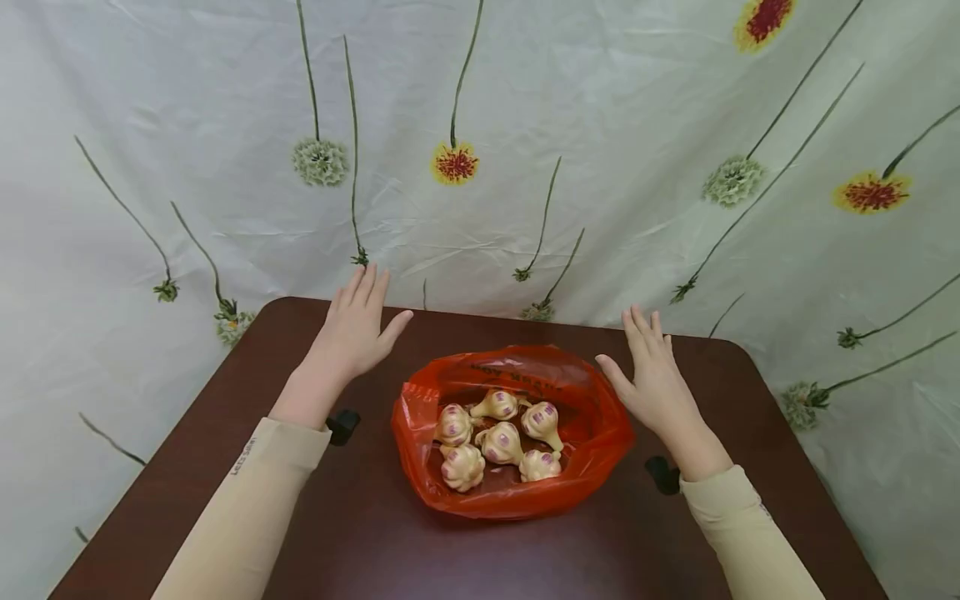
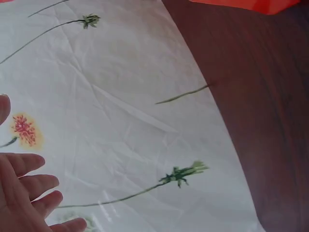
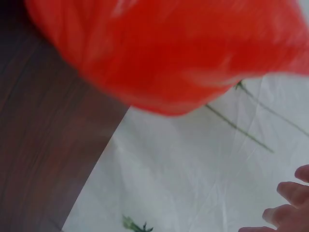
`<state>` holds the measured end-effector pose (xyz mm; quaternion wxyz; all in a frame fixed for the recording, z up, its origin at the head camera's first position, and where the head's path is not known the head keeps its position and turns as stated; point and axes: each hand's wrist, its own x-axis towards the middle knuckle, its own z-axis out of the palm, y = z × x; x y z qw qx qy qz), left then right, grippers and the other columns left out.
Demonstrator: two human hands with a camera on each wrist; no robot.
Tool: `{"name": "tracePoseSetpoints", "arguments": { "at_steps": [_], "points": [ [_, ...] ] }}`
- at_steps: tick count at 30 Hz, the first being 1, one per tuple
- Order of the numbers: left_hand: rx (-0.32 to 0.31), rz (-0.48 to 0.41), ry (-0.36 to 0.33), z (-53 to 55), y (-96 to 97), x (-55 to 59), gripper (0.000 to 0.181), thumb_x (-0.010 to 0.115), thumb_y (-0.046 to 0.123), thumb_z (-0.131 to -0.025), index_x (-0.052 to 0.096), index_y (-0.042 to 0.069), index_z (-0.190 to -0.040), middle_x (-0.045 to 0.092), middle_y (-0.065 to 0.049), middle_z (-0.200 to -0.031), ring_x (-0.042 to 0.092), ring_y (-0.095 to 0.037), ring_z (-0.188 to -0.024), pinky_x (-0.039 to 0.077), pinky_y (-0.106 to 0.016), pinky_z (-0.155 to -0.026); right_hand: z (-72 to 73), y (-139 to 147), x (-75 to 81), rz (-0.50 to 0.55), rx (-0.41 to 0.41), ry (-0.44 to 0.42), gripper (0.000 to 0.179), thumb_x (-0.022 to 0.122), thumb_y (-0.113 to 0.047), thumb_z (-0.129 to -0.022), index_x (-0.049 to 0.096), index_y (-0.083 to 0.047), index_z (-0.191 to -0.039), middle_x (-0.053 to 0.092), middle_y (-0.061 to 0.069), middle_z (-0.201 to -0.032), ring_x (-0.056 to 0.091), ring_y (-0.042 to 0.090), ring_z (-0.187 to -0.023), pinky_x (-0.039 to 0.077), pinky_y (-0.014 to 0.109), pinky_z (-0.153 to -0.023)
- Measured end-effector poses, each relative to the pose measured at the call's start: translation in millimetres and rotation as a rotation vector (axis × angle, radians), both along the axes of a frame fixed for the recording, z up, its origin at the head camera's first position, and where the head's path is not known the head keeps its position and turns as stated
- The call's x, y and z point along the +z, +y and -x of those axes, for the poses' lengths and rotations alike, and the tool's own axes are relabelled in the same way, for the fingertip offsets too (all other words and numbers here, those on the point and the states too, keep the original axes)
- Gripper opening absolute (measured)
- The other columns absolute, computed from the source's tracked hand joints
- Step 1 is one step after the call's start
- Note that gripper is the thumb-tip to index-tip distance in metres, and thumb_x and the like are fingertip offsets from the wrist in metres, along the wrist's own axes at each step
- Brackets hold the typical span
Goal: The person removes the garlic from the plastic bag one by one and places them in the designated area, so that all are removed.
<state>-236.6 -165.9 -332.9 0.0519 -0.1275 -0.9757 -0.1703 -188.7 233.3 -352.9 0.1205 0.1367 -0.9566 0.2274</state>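
A red plastic bag (image 1: 517, 504) stands on the table with its mouth spread wide. Inside it lie several garlic bulbs (image 1: 501, 442), cream with purple patches. To the bag's left, my left hand (image 1: 352, 329) is held with straight fingers and the thumb out, touching nothing. On the other side, my right hand (image 1: 652, 383) has its fingers extended beside the bag's right rim; whether the thumb touches the rim I cannot tell. In the right wrist view the red bag (image 3: 169, 58) fills the top, and part of the right hand (image 3: 287, 208) shows at the lower right.
The dark brown table (image 1: 420, 558) has rounded far corners. Behind it hangs a white cloth (image 1: 600, 100) printed with flowers, close to the table's far edge. A black strap piece shows at each wrist, beside the beige sleeves (image 1: 247, 500).
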Motion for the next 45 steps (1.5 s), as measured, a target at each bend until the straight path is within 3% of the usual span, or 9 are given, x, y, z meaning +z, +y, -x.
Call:
{"name": "tracePoseSetpoints", "arguments": {
  "at_steps": [11,15,20,26,34,45],
  "points": [
    [-0.037,-0.009,0.018,-7.9,-4.5,11.6,0.078,0.044,0.044,-0.103,0.009,0.001,-0.157,-0.002,-0.021,-0.165,-0.002,-0.04,-0.152,0.007,-0.064,-0.119,-8.0,-8.8,4.3,-0.002,0.011,-0.051,0.078,0.058,-0.034,-0.099,0.015,-0.006,-0.158,0.011,0.016,-0.165,-0.003,0.037,-0.153,0.007,0.061,-0.12],
    [-0.057,-0.021,0.036,-14.7,-7.9,15.8,0.078,0.047,0.043,-0.102,0.011,0.001,-0.157,0.001,-0.02,-0.165,0.003,-0.041,-0.152,0.008,-0.062,-0.119,-12.2,-11.4,9.6,0.0,0.022,-0.084,0.079,0.056,-0.042,-0.099,0.016,-0.007,-0.158,0.013,0.015,-0.165,0.0,0.035,-0.153,0.011,0.061,-0.119],
    [-0.103,-0.056,0.078,-23.5,-9.7,20.3,0.076,0.05,0.039,-0.102,0.013,0.002,-0.157,0.006,-0.02,-0.165,0.009,-0.042,-0.151,0.012,-0.061,-0.119,-17.9,-13.7,15.5,0.011,0.027,-0.109,0.08,0.053,-0.048,-0.099,0.014,-0.012,-0.159,0.013,0.01,-0.166,0.002,0.032,-0.154,0.019,0.067,-0.114],
    [-0.167,-0.081,0.118,-32.5,-6.1,19.5,0.075,0.054,0.033,-0.1,0.018,-0.001,-0.156,0.014,-0.022,-0.163,0.015,-0.042,-0.15,0.016,-0.06,-0.119,-24.4,-20.8,11.8,0.035,0.056,-0.12,0.076,0.057,-0.039,-0.099,0.017,-0.012,-0.159,0.016,0.011,-0.165,0.007,0.033,-0.154,0.025,0.067,-0.112],
    [-0.253,-0.165,0.049,-46.3,6.9,17.4,0.073,0.06,0.03,-0.098,0.024,0.004,-0.156,0.02,-0.017,-0.163,0.023,-0.04,-0.148,0.022,-0.061,-0.117,-30.0,-28.2,3.6,0.073,0.082,-0.154,0.075,0.056,-0.042,-0.099,0.021,-0.013,-0.158,0.02,0.01,-0.165,0.012,0.033,-0.153,0.026,0.064,-0.113],
    [-0.387,-0.214,0.022,-59.7,23.1,7.4,0.066,0.064,0.023,-0.095,0.036,0.006,-0.151,0.034,-0.014,-0.158,0.034,-0.035,-0.145,0.031,-0.056,-0.115,-38.6,-36.4,-5.1,0.1,0.11,-0.184,0.073,0.057,-0.042,-0.098,0.025,-0.013,-0.157,0.025,0.012,-0.163,0.02,0.036,-0.15,0.03,0.061,-0.111]
  ]
}}
